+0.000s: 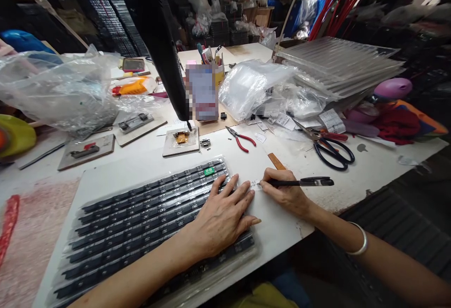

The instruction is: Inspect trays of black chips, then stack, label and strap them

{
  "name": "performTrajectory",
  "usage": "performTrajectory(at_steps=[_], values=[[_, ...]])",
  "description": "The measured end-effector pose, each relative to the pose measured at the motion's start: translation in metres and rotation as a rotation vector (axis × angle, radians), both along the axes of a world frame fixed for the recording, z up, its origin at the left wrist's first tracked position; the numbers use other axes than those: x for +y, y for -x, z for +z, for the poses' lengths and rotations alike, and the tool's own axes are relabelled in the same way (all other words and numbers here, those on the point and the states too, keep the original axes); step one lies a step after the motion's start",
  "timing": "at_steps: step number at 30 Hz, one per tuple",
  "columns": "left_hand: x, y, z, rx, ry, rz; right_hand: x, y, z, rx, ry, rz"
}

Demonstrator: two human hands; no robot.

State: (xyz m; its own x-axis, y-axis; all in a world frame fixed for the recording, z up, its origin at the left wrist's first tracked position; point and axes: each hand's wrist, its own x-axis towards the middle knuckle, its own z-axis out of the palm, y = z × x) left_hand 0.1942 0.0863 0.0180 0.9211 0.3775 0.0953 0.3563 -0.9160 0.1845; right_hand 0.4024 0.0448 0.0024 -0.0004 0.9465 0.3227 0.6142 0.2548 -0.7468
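Note:
My right hand (287,193) is closed around a black pen (313,182), its tip on a small white paper slip (254,185) that bears handwriting. My left hand (225,209) lies with fingers spread over the right end of a clear plastic tray (141,223) filled with rows of black connector parts. The fingertips reach to the edge of the slip. A green sticker (209,171) is on the tray near its far right corner. Just beyond the right hand, an orange-brown strip (276,161) lies on the white table (282,237).
Red-handled pliers (242,138) and black-handled scissors (333,150) lie beyond my hands. A black tool (165,49) hangs over a wooden block (181,146). Plastic bags (253,84) and stacked clear trays (341,63) stand at the back right, a large bag (59,87) at the left.

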Motion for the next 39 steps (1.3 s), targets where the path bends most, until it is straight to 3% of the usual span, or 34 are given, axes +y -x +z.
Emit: performTrajectory(at_steps=[24, 32, 39], values=[[0.0004, 0.0, -0.002, -0.024, -0.015, 0.004, 0.0005, 0.0002, 0.0002, -0.005, -0.025, 0.001], [0.0005, -0.0008, -0.0001, -0.006, -0.012, -0.001, -0.0013, -0.0025, 0.0016, 0.121, 0.06, -0.043], [0.0004, 0.0002, 0.0007, 0.014, 0.015, -0.001, -0.0015, -0.0014, -0.0004, 0.061, 0.032, -0.018]])
